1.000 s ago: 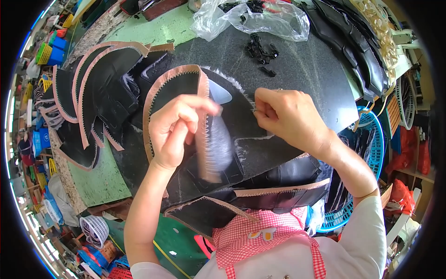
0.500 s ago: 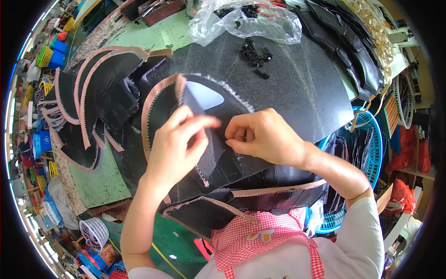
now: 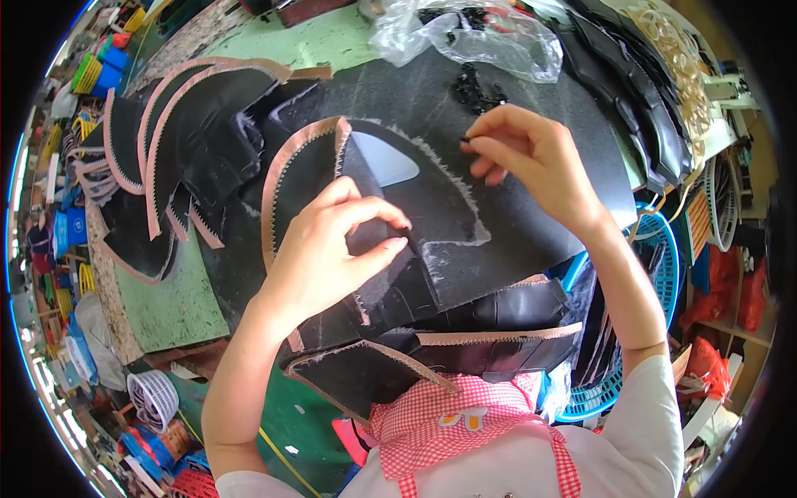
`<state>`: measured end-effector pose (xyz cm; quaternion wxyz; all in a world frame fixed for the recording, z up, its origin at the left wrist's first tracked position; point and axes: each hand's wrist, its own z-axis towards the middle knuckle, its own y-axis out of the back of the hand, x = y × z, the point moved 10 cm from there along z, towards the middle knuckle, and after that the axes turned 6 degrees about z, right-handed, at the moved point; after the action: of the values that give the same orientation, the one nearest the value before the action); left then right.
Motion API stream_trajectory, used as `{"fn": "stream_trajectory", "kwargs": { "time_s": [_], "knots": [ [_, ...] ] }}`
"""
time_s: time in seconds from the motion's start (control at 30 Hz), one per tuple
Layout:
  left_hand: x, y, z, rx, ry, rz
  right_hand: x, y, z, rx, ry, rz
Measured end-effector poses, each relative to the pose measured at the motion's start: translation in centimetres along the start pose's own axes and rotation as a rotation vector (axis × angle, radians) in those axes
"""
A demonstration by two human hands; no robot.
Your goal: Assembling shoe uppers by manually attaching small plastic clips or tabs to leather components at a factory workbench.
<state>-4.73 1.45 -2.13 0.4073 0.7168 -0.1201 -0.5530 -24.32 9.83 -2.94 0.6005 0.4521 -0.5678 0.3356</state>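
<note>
My left hand [image 3: 320,253] hovers over a black leather-like cut piece [image 3: 444,224]. Its thumb and index finger are apart, with nothing between them. The piece has a pinkish, zigzag-trimmed border on its left side and a pale, smooth patch [image 3: 386,162] near its top. To the right, my right hand [image 3: 540,158] is raised above the dark work board [image 3: 564,195], its thumb and index finger pinched on a small black piece [image 3: 466,140]. Just beyond those fingers lies a pile of similar small black pieces [image 3: 475,87].
More trimmed black pieces [image 3: 212,108] are stacked at the left. A clear plastic bag [image 3: 506,50] lies at the back, near long black parts [image 3: 618,91]. Two trimmed pieces [image 3: 365,378] hang over the near edge. A blue basket [image 3: 668,274] stands at the right.
My right hand has moved from the middle of the cut piece up and right, close to the small black pieces. My left hand's fingers have spread apart, and the view has shifted slightly.
</note>
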Motion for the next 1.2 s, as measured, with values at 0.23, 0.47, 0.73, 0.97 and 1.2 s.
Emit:
{"fn": "stream_trajectory", "kwargs": {
  "time_s": [0.23,0.47,0.73,0.97,1.2],
  "knots": [
    [-0.3,0.3,-0.3,-0.001,-0.056,-0.017,-0.4,-6.8,-2.8,0.308,-0.214,0.124],
    [-0.1,0.2,-0.6,0.000,-0.075,-0.028,-0.2,-7.4,-2.2,0.250,-0.232,0.107],
    [0.2,0.2,-0.7,-0.028,-0.069,-0.065,2.7,-8.5,-2.1,0.233,0.104,-0.214],
    [-0.1,0.2,-0.7,-0.026,-0.097,-0.053,3.9,-8.3,-2.7,0.186,0.155,-0.314],
    [0.2,0.0,-0.6,-0.013,-0.062,-0.077,3.5,-9.0,-2.5,0.277,0.216,-0.339]
  ]
}}
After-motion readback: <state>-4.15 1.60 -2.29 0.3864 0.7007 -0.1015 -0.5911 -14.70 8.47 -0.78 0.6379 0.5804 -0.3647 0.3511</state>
